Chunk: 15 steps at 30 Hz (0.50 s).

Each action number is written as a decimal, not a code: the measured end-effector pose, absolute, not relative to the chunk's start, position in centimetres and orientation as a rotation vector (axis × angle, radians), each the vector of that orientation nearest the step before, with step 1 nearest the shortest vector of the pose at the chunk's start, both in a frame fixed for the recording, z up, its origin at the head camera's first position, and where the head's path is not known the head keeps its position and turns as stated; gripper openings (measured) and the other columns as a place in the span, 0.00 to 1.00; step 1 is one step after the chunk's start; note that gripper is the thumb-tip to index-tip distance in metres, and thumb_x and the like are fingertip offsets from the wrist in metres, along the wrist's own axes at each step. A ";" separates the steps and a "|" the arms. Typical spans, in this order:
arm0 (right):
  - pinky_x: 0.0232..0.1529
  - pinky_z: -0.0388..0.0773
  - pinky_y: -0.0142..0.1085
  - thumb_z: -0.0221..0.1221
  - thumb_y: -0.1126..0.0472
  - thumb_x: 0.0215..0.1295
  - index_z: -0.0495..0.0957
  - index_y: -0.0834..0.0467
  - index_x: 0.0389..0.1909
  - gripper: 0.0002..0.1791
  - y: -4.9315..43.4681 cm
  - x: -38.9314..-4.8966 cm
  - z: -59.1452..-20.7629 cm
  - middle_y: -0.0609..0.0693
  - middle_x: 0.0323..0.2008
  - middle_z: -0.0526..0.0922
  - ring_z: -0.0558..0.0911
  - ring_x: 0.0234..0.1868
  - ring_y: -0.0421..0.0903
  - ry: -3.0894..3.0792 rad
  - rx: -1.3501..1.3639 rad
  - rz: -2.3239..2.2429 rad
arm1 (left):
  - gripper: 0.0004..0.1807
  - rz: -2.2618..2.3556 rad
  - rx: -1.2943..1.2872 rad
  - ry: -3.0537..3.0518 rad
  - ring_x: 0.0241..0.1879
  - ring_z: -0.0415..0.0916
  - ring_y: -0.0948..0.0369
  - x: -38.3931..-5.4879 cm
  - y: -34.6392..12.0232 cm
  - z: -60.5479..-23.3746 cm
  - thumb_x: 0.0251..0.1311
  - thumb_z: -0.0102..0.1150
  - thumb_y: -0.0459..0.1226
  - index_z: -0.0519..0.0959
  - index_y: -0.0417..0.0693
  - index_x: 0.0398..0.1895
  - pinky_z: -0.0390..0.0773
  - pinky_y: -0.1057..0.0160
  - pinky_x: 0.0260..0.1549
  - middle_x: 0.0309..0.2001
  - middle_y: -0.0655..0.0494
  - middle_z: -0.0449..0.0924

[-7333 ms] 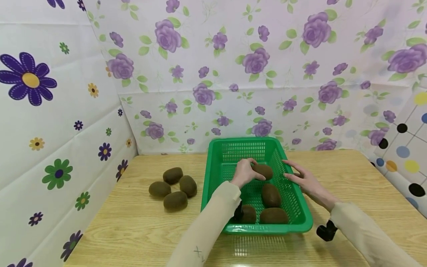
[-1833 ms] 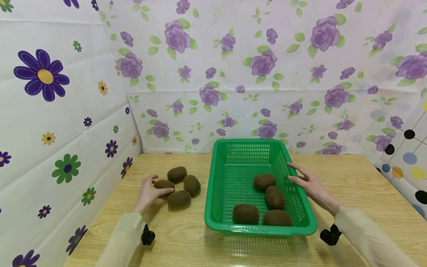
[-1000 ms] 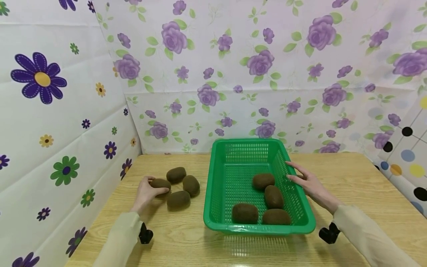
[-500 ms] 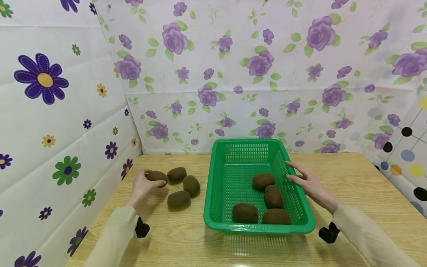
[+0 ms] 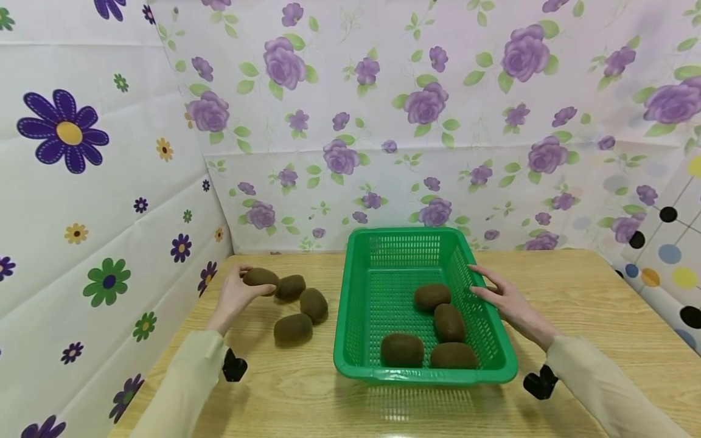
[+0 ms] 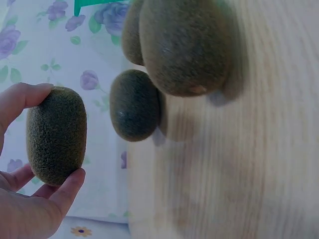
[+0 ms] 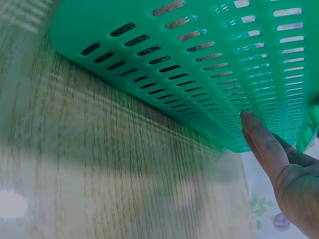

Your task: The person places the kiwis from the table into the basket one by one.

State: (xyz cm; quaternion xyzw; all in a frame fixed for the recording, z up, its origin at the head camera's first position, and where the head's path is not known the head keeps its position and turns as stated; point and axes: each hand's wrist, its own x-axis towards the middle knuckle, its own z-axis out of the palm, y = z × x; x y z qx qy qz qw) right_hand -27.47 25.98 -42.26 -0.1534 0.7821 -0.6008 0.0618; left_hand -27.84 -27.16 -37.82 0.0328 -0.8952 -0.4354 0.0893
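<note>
1. Left hand [image 5: 234,294] pinches 1 brown kiwi [image 5: 261,277] between thumb and fingertips, over the left part of the table [image 5: 301,389]
2. Another 3 kiwis [image 5: 293,330] lie close together on the table; the left wrist view shows them apart from the held kiwi
3. Right hand [image 5: 509,302] rests its fairly straight fingers on the right side of the green basket [image 5: 427,376], which stands right of the loose kiwis
4. Inside the basket, 4 kiwis [image 5: 402,350] lie toward its near and right sides
5. Floral cloth [image 5: 383,173] hangs behind the table
</note>
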 end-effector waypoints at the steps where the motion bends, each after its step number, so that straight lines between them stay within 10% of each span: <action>1: 0.12 0.49 0.47 0.51 0.54 0.67 0.49 0.51 0.70 0.33 26.0 -27.4 -42.2 0.60 0.67 0.43 0.63 0.18 0.46 2.364 -0.462 -1.815 | 0.43 -1.292 0.102 -2.668 0.55 0.58 0.41 -27.8 -27.1 -37.7 0.45 0.68 0.46 0.58 0.34 0.61 0.62 0.45 0.49 0.58 0.33 0.57; 5: 0.16 0.63 0.46 0.50 0.53 0.67 0.50 0.51 0.70 0.33 26.0 -27.4 -42.3 0.58 0.68 0.42 0.72 0.35 0.58 2.382 -0.477 -1.790 | 0.44 -1.323 0.114 -2.672 0.55 0.58 0.42 -27.8 -26.7 -37.1 0.46 0.68 0.47 0.57 0.36 0.62 0.62 0.45 0.49 0.59 0.35 0.56; 8: 0.39 0.70 0.55 0.50 0.52 0.67 0.49 0.51 0.70 0.33 25.9 -27.5 -42.3 0.55 0.69 0.38 0.60 0.57 0.67 2.395 -0.494 -1.777 | 0.43 -1.364 0.098 -2.648 0.55 0.58 0.42 -28.0 -26.3 -36.6 0.46 0.68 0.46 0.58 0.36 0.61 0.63 0.45 0.48 0.58 0.35 0.56; 15: 0.41 0.69 0.54 0.50 0.53 0.67 0.50 0.51 0.70 0.33 26.0 -27.5 -42.4 0.55 0.69 0.39 0.62 0.55 0.66 2.400 -0.501 -1.779 | 0.43 -1.424 0.068 -2.630 0.55 0.57 0.44 -28.8 -24.9 -35.5 0.46 0.68 0.46 0.58 0.38 0.61 0.64 0.46 0.48 0.59 0.38 0.56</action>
